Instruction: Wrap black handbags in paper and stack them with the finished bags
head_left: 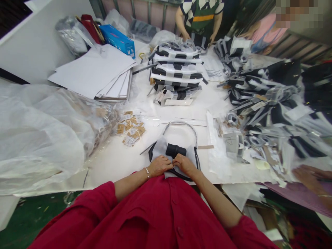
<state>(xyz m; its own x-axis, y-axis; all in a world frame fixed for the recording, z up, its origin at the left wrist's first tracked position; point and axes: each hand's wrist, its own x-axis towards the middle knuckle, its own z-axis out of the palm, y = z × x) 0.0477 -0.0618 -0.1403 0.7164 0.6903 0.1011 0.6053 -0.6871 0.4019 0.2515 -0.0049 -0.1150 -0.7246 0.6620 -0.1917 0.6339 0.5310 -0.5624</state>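
Observation:
A black-and-white handbag (pixel 173 152) with a curved handle lies at the near edge of the white table (pixel 114 162), right in front of me. My left hand (pixel 160 165) and my right hand (pixel 184 164) rest together on its near side. Both have their fingers curled and pinched on a small part of the bag between them; I cannot make out what that part is. A bracelet is on my left wrist. A black roll sits on top of the bag just beyond my fingers.
Small paper tags (pixel 131 128) lie left of the bag, next to big clear plastic bags (pixel 38 131). White sheets (pixel 95 72) and a blue box (pixel 118 40) are far left. Stacked striped bags (pixel 176 74) stand mid-table, with another heap (pixel 275 100) at right. A person in stripes (pixel 199 17) works opposite.

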